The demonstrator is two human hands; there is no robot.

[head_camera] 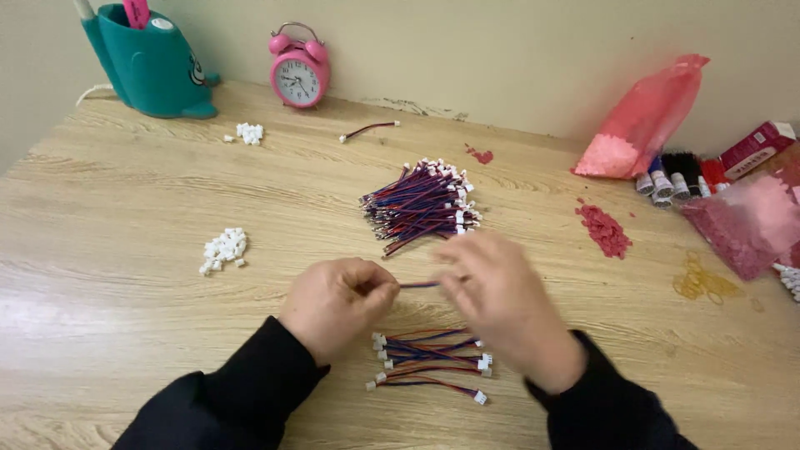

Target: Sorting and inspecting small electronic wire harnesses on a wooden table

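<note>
On the desk (125, 333), a wire (418, 285) is held between the left hand (337, 304) and right hand (500, 296), with a small wire pile (429, 362) laid just before them and a large bundle (421, 204) behind. Connectors (222, 250) are heaped to the left, a second heap (249, 132) farther back. At the back wall a holder (154, 62) is set left of a clock (299, 71), while bags (646, 121) and spools (667, 179) are gathered at the right.

Both forearms are brought in from the bottom edge, clad in black sleeves. The left hand (337, 304) is curled, knuckles up, thumb and fingers pinched together at its right side. The right hand (500, 296) is blurred, back up, fingers bent toward the left hand. The hands are held near each other, not touching.
</note>
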